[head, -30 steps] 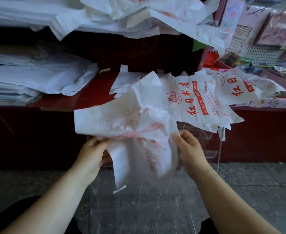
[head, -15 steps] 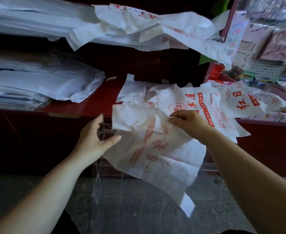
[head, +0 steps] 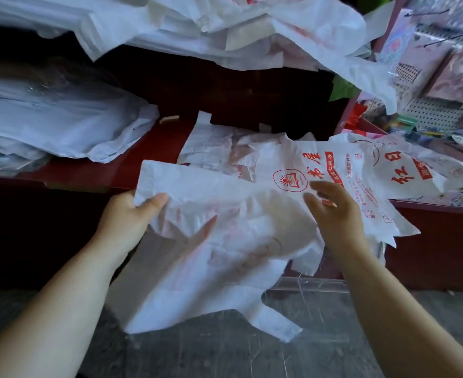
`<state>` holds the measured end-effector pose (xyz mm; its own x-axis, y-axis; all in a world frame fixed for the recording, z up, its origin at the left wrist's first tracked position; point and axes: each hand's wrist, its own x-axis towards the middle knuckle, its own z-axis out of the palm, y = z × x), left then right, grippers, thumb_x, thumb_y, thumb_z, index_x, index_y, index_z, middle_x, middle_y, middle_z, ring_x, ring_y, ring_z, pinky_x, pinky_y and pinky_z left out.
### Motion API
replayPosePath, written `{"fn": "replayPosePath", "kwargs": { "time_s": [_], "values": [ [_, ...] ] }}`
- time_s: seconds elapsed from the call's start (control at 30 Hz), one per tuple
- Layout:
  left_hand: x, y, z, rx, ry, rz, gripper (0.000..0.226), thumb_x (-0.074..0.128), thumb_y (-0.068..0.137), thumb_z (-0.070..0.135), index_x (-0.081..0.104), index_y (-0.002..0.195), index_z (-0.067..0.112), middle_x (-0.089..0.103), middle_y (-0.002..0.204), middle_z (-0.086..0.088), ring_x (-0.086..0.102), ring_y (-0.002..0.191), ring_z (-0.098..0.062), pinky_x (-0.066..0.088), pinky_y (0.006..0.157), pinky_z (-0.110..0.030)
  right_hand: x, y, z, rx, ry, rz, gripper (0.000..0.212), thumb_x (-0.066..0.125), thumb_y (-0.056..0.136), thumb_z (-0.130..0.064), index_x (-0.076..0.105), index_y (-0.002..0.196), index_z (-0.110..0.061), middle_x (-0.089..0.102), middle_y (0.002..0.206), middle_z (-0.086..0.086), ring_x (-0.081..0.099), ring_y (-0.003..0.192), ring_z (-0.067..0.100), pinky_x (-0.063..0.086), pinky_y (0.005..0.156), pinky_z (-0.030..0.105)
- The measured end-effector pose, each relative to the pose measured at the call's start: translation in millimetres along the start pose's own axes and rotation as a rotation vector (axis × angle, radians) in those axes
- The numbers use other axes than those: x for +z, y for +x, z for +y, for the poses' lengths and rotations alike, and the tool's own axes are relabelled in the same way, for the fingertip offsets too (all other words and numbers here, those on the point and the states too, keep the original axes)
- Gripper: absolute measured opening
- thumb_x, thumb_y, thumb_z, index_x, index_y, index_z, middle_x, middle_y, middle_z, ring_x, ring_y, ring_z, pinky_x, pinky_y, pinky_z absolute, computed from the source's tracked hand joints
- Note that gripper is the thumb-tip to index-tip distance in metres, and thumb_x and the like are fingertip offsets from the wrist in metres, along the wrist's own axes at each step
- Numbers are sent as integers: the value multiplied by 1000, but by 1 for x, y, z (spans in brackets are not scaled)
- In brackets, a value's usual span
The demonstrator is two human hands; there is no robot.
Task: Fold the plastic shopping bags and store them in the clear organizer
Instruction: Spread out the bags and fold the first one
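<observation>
Closest to my camera, both forearms reach in from the bottom corners over a grey speckled floor. Between them hangs the plastic bag, white with faint red print, crumpled and partly doubled over, one handle loop trailing down at its lower right.

The left hand has the bag's upper left corner pinched. I see the thumb lying on top of the plastic and the fingers showing through it from underneath. The right hand is at the bag's right edge with its fingers spread and relaxed, gripping nothing. It is blurred, so I cannot tell whether it touches the plastic.

Just behind and below the bag stands the clear organizer. Its top rim shows under the right wrist, and the bag hangs in front of it, not inside it.

Farther back runs a dark red shelf. More printed bags lie loose on it at the right, their edges draped over the front, and a stack of white bags sits on its left. Above, another heap of bags spills off a higher shelf. At far right is a pegboard rack of packaged goods.
</observation>
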<state>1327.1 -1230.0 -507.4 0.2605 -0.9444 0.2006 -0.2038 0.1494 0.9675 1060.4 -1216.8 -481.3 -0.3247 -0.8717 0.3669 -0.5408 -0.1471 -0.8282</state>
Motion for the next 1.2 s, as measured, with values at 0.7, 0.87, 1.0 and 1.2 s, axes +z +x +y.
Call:
{"fn": "replayPosePath", "kwargs": {
  "time_s": [0.7,0.87,1.0,1.2],
  "values": [
    [-7,2,-13,-162,-156,91,15,55,90,19,61,76,18,62,49,19,59,49,4,47,50,-10,41,-65,42,582,472,-513,35,50,91,-8,42,57,-10,32,34,-7,27,30,4,26,35,14],
    [-19,10,-19,-333,-176,74,24,52,91,35,62,84,14,63,62,-4,58,46,-2,48,56,-18,21,-54,48,611,532,-329,36,53,89,-10,38,57,-13,29,32,-7,21,26,4,15,32,13],
    [-24,2,-16,-391,-212,-331,30,57,80,43,64,90,16,73,75,2,69,62,-9,56,56,-26,7,-50,55,629,580,-222,31,51,90,-11,42,61,-10,39,35,-6,33,29,4,27,33,13],
    [-14,-11,-24,-432,-10,-503,9,59,82,11,63,89,9,73,73,-2,70,67,-13,56,54,-23,-1,-49,61,632,580,-173,18,54,90,-17,63,77,-8,62,66,8,55,58,22,42,56,30]
  ]
}}
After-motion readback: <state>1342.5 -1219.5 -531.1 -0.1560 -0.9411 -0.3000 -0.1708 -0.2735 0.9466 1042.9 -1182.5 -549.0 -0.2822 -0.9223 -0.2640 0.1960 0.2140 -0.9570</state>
